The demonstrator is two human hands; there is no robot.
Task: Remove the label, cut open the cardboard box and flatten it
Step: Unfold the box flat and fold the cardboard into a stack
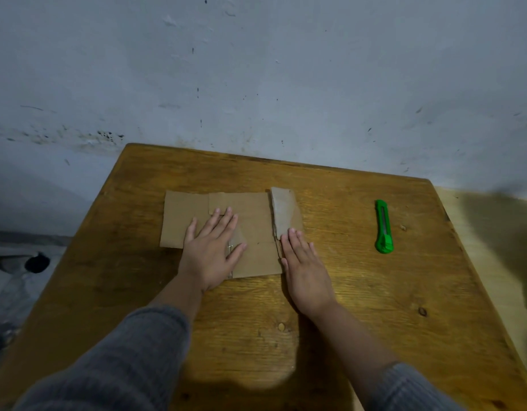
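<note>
Cardboard box [250,232] lies flat under spread left hand [210,247] and right hand [305,269].

Head cam looks fwd/down, close over wooden table [330,321], wall behind.

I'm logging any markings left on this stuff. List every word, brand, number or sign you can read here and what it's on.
None can be read.
Flattened cardboard: plain brown, no print or label showing on the visible face.
Green utility knife: no legible brand or number; too small to tell.
Wooden table and wall: only stains and scuffs, no writing.
</note>
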